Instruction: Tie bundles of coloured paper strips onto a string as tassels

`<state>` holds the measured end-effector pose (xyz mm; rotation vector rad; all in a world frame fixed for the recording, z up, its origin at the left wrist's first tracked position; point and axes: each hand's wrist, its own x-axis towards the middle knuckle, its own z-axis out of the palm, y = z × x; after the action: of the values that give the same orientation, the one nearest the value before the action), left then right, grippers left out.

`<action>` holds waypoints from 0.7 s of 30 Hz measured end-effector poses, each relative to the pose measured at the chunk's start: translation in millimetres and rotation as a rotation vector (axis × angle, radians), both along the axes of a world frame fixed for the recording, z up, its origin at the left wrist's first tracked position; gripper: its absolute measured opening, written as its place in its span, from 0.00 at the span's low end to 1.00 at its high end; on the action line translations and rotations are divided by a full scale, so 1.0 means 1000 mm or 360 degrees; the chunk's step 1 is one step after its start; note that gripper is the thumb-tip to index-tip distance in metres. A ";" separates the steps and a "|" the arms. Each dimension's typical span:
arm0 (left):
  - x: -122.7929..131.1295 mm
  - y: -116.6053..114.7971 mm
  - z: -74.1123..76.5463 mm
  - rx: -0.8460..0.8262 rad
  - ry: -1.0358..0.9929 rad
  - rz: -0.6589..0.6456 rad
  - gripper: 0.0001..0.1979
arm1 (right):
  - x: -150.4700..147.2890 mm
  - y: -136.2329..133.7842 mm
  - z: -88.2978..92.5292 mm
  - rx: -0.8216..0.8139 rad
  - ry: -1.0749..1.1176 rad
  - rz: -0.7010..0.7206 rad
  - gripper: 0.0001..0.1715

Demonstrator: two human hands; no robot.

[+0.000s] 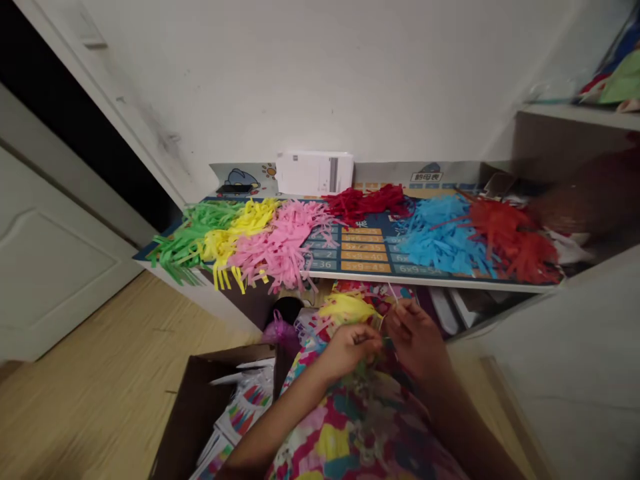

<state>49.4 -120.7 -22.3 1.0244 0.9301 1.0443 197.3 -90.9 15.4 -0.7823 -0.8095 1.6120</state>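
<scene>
Above the lap, my left hand (pixel 353 348) is closed in a pinch on something too small and blurred to make out. Close to its right, my right hand (pixel 414 333) pinches a thin white string (pixel 393 293), whose end sticks up toward the shelf edge. A yellow fringed paper tassel (pixel 347 308) lies on the brightly patterned cloth (pixel 335 443) over my lap, just beyond the left fingers. Some blurred green strands show beneath the hands.
Along the desktop (pixel 363 267) lie fringed bundles: green (pixel 193 233), yellow (pixel 235 237), pink (pixel 285 243), dark red (pixel 367 203), blue (pixel 445 233) and red (pixel 515 237). A white box (pixel 314 173) leans on the wall. An open carton (pixel 187 407) with packets stands left.
</scene>
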 end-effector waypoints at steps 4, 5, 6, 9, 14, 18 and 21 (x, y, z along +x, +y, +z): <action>-0.007 0.004 -0.004 -0.0125 -0.0397 0.0605 0.21 | 0.005 -0.014 -0.002 0.0203 -0.0748 -0.0316 0.16; -0.008 0.004 -0.003 -0.0201 -0.0500 0.0665 0.21 | 0.006 -0.018 -0.003 0.0297 -0.0949 -0.0356 0.14; -0.010 0.003 -0.002 -0.0276 -0.0590 0.0680 0.22 | 0.007 -0.022 -0.003 0.0390 -0.1105 -0.0374 0.13; -0.010 -0.002 0.004 -0.0377 -0.0747 0.0677 0.22 | 0.006 -0.031 -0.005 0.0571 -0.1304 -0.0360 0.13; -0.005 -0.007 0.010 -0.0379 -0.0771 0.0668 0.22 | 0.000 -0.036 -0.008 0.0553 -0.1306 -0.0301 0.14; -0.004 -0.008 0.011 -0.0382 -0.0766 0.0639 0.22 | 0.000 -0.037 -0.006 0.0507 -0.1325 -0.0248 0.13; -0.003 -0.008 0.011 -0.0343 -0.0697 0.0646 0.23 | 0.002 -0.035 -0.005 0.0609 -0.1391 -0.0258 0.12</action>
<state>46.4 -128.9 -11.3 0.4048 0.8775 1.4014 199.6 -126.3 10.3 -1.2413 -1.5647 0.8828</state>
